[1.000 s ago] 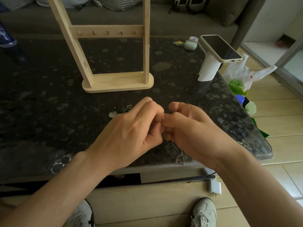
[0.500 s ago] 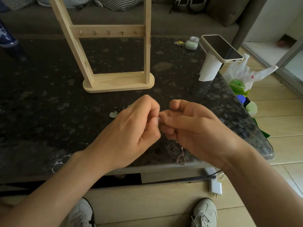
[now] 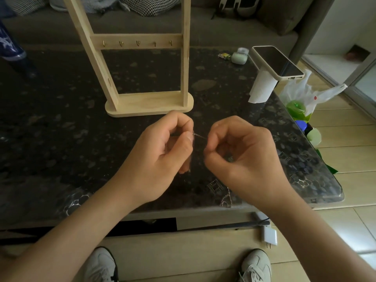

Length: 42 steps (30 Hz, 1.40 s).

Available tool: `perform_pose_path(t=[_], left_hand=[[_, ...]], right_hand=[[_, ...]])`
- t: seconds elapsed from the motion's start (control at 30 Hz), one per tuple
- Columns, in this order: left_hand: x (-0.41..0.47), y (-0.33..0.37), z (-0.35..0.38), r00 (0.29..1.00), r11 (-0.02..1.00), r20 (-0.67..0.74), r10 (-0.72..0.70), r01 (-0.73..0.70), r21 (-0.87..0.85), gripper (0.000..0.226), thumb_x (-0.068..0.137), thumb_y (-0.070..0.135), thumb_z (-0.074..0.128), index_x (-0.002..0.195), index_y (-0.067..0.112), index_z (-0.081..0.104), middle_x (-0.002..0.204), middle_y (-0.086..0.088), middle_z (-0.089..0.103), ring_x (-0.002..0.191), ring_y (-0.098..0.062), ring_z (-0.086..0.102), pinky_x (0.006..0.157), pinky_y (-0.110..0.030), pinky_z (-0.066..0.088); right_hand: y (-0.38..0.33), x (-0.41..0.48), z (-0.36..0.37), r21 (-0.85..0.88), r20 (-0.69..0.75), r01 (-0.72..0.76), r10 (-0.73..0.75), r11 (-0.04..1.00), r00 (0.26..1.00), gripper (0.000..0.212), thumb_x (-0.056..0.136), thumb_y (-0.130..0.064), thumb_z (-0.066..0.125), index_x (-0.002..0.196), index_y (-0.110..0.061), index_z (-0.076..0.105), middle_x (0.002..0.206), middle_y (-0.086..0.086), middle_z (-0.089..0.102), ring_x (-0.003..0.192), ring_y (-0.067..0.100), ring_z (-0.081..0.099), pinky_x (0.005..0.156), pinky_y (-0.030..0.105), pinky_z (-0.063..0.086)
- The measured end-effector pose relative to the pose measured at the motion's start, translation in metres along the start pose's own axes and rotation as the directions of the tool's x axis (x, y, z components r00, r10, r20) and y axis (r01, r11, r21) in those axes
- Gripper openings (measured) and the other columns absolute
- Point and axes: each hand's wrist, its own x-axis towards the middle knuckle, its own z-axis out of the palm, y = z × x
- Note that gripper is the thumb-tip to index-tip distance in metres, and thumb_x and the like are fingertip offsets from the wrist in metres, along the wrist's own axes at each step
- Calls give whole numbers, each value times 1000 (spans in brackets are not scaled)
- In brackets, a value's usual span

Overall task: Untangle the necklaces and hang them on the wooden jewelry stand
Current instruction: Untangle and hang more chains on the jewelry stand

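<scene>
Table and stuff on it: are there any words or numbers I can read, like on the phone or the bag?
No text can be read anywhere in this view.
The phone: screen dark, nothing on it.
The plastic bag: a small red mark, too small to read.
The small wrapper: too small and blurred to read.
The wooden jewelry stand: plain wood, no lettering.

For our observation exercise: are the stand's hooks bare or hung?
Bare: all five hooks on the stand carry nothing.
</scene>
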Motion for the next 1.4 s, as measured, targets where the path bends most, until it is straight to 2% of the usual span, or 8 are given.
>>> perform_pose_path(t=[0.23, 0.5, 0.67, 0.77, 0.83, 0.93, 1.1, 1.4], left_hand=[[1, 0, 2, 1000, 998, 6, -17, 18, -64, 11, 108, 13, 53, 99, 12, 59, 83, -7, 60, 67, -24, 60, 58, -34, 55], [0, 0, 3, 1000, 999, -17, -17, 16, -45, 15, 109, 14, 53, 96, 14, 60, 82, -8, 56, 73, -28, 55, 64, -47, 51], [-1, -4, 9, 983, 964, -80, -163, 141, -228, 16, 108, 12, 49, 99, 5, 60, 103, -4, 74, 101, -25, 71, 94, -43, 61], [0, -3, 13, 955, 917, -94, -282, 239, -321, 18, 109, 11, 46, 96, 8, 58, 100, -7, 76, 103, -26, 73, 101, -45, 59], [3, -3, 15, 932, 877, -87, -352, 296, -380, 23, 110, 9, 44, 91, 10, 57, 86, -6, 71, 88, -21, 71, 93, -41, 59], [4, 0, 17, 880, 782, -23, -475, 410, -470, 24, 111, 13, 43, 89, 12, 51, 72, -3, 48, 68, -18, 50, 76, -36, 53], [3, -4, 24, 737, 448, 200, -646, 578, -682, 21, 109, 13, 50, 88, 15, 54, 71, -2, 46, 59, -13, 37, 63, -34, 43], [-1, -12, 32, 791, 596, 171, -587, 565, -570, 21, 107, 7, 56, 126, 4, 66, 88, -8, 75, 72, -15, 67, 78, -32, 63]], right_hand=[[2, -4, 8, -120, -25, 24, -27, 992, 999, 11, 86, -28, 83, 96, -22, 84, 105, -10, 73, 90, 18, 73, 75, 37, 63], [3, -4, 12, -153, -42, 48, -55, 987, 998, 10, 95, -27, 78, 100, -19, 82, 96, -10, 76, 87, 16, 74, 71, 37, 62], [0, -3, 9, -117, 8, -99, 101, 988, 995, 6, 93, -28, 80, 87, -29, 80, 103, -12, 71, 100, 12, 70, 86, 34, 57], [-5, -1, 5, -15, 67, -219, 220, 976, 973, 14, 95, -22, 75, 82, -21, 78, 87, -10, 69, 76, 5, 66, 67, 22, 51], [-8, 0, 2, 89, 118, -285, 274, 954, 955, 21, 101, -16, 68, 82, -11, 76, 71, 0, 69, 59, 13, 59, 56, 26, 47], [-12, 3, 0, 136, 127, -352, 336, 926, 933, 24, 103, -10, 61, 83, -8, 74, 73, 6, 76, 68, 14, 70, 67, 23, 54], [-4, 6, -6, -30, 179, -500, 497, 865, 849, 19, 102, -23, 63, 89, -16, 74, 64, 2, 71, 62, 22, 67, 67, 35, 57], [4, 6, -12, -368, 178, -123, 199, 922, 964, 19, 100, -21, 66, 83, -25, 71, 52, -10, 56, 48, 9, 46, 53, 16, 41]])
